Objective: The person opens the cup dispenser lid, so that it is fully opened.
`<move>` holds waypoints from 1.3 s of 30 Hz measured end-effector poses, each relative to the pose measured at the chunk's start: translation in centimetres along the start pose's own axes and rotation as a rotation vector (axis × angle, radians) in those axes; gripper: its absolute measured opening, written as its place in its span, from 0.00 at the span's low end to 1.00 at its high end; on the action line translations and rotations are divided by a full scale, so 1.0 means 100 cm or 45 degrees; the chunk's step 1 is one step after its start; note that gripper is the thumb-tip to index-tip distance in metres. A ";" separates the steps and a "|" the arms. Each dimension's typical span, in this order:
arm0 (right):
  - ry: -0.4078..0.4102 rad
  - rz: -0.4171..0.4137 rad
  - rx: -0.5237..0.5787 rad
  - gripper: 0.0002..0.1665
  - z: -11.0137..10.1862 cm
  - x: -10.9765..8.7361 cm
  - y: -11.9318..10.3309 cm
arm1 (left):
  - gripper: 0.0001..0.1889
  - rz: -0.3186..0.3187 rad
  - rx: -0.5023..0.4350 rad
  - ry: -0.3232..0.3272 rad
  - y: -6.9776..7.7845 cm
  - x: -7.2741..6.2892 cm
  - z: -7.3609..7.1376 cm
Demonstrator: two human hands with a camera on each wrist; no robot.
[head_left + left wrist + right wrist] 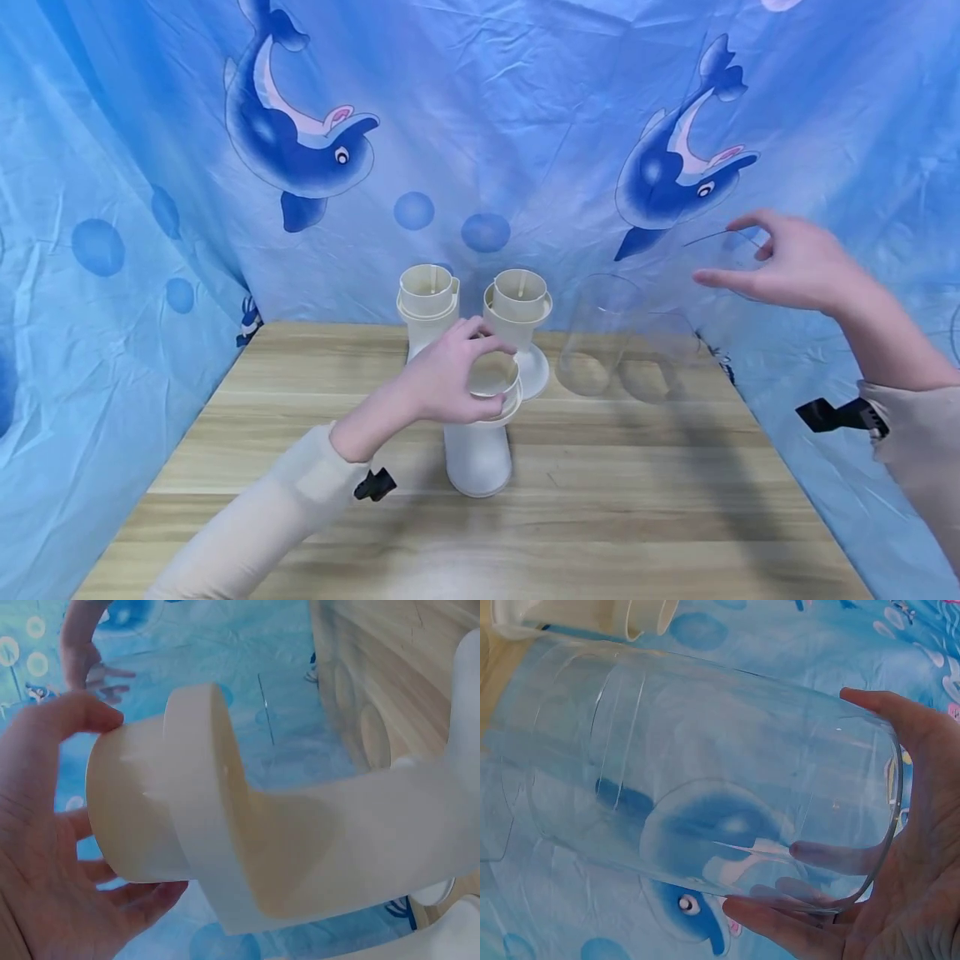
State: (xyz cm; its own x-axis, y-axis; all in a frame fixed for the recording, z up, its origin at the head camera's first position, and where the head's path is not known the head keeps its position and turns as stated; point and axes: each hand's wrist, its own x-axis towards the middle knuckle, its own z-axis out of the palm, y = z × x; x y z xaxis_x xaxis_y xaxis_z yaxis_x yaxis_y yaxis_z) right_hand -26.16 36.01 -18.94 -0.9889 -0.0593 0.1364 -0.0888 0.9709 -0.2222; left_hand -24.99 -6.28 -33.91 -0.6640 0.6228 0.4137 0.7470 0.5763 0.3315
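Note:
In the middle of the table, my left hand [450, 375] grips the round rim at the top of the nearest white stand [478, 458]. The left wrist view shows thumb and fingers around its short cream collar [131, 802]. Raised at the right, my right hand [798, 262] holds a clear cylinder [705, 772] by its end, thumb on one side and fingers on the other. That cylinder is barely visible in the head view. Two more white stands, a left one [426, 304] and a right one [517, 308], are upright behind the gripped stand.
Clear cylinders, one at left [596, 325] and one at right [656, 354], stand on the wood-grain table [300, 467] right of the stands. Their outlines are faint and overlap. A blue dolphin-print curtain [510, 108] hangs behind and at both sides of the table.

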 end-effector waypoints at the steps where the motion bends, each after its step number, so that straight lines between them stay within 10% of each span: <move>1: 0.000 0.016 -0.009 0.60 0.000 0.000 0.003 | 0.28 0.013 -0.001 -0.015 -0.001 -0.001 -0.001; 21: 0.119 0.313 -0.056 0.71 0.016 0.013 0.063 | 0.28 -0.180 0.056 0.146 -0.001 -0.008 -0.006; 39: 0.100 0.459 -0.034 0.74 0.050 0.018 0.113 | 0.25 -0.157 0.188 0.189 -0.055 -0.041 -0.105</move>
State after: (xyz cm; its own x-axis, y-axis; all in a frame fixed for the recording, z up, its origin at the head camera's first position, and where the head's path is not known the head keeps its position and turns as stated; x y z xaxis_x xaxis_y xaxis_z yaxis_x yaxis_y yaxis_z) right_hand -29.50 45.77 -26.01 -0.9437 0.3050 0.1278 0.2681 0.9319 -0.2443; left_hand -26.05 -17.55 -28.55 -0.7297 0.4650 0.5013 0.6407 0.7211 0.2636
